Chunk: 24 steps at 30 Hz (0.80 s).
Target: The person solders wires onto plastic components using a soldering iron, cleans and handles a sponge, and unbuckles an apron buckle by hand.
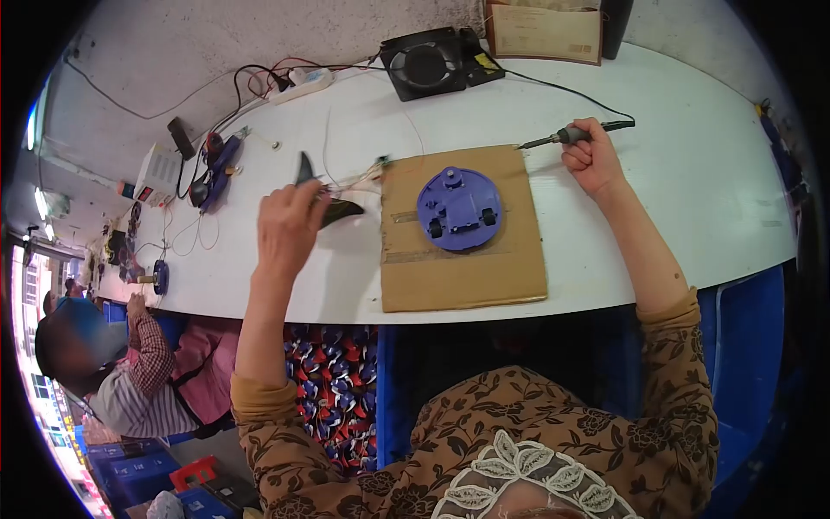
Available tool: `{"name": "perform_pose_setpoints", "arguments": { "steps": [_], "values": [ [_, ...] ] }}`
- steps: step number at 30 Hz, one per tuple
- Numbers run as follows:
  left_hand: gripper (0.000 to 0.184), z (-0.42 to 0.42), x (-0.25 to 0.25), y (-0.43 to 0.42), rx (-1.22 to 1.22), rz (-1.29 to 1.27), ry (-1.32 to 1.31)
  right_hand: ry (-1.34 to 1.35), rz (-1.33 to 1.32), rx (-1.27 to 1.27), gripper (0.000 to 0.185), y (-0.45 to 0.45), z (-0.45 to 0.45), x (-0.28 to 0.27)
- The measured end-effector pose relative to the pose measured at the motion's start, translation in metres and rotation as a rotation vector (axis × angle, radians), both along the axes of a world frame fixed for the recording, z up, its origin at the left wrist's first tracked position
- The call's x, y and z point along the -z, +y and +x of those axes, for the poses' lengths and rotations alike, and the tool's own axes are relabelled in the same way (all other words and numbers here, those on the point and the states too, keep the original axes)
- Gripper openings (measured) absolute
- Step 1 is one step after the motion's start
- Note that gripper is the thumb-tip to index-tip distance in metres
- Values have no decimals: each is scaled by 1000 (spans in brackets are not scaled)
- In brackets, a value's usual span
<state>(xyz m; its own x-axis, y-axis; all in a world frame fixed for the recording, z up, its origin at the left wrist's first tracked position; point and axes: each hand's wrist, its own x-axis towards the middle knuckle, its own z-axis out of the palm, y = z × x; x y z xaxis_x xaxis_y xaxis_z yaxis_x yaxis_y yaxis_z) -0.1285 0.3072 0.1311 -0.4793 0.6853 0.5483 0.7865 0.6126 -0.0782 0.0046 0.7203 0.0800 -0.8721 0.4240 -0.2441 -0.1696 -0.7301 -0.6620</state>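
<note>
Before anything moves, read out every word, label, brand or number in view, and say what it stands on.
No text is legible.
Brown-edged sheet at the back: too small.
Yellow label beside the black fan: too small.
White box, front markings: too blurred.

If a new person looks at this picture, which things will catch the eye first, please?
Probably the round purple base, lying on the cardboard in the middle of the white table. Next, the soldering iron in the right hand, and the dark curved piece at the left hand, left of the cardboard.
</note>
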Motion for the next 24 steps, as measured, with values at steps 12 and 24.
{"name": "perform_pose_setpoints", "arguments": {
  "steps": [12,24],
  "values": [
    [41,-31,6,-70,-32,-188,-116,2,-36,1,18,-13,2,-1],
    [19,20,42,59,-118,291,-573,26,62,16,15,-33,9,-4]
  ]
}}
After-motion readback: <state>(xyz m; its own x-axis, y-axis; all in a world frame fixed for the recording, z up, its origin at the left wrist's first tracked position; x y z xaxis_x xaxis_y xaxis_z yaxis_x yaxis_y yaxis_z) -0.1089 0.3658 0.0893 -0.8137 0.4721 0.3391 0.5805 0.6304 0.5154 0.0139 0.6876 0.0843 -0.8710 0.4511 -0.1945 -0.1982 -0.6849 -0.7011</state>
